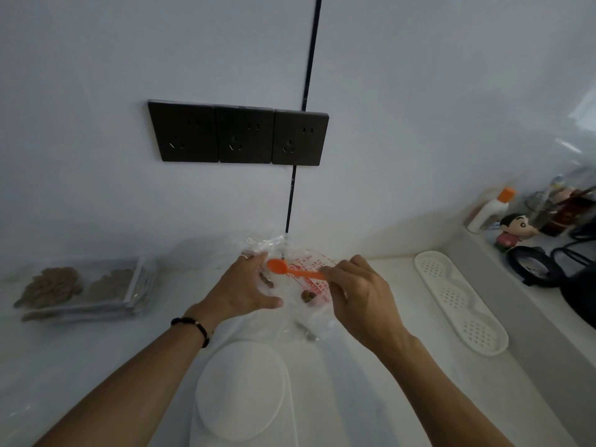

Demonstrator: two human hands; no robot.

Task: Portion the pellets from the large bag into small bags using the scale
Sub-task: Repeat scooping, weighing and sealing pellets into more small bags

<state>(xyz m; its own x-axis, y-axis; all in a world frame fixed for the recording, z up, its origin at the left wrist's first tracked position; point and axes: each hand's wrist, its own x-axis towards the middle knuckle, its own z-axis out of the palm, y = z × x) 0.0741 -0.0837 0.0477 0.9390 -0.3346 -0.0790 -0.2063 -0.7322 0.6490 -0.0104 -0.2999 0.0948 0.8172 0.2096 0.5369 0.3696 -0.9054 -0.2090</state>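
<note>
Scooping pellets out of the big bag with a spoon.

The right hand point(358, 295) is pinching the handle of an orange spoon point(292, 270) between thumb and fingers, and the bowl, which seems empty, is pointing toward 9 o'clock, just beside the left hand point(245, 287). The left hand is lying with fingers spread and nearly straight on the clear bag point(309, 285), holding it open or flat; I cannot tell which. A few brown pellets point(308, 295) are lying inside the bag, between the two hands. The white scale point(240, 390) is waiting at 6 o'clock from the bag, with nothing I can see on its plate. At 9 o'clock, well apart, filled small bags point(84, 290) are lying in a stack. I judge the scooping step is in hand; next the spoon needs to dip under the pellets and carry them level to a small bag on the scale.
</note>
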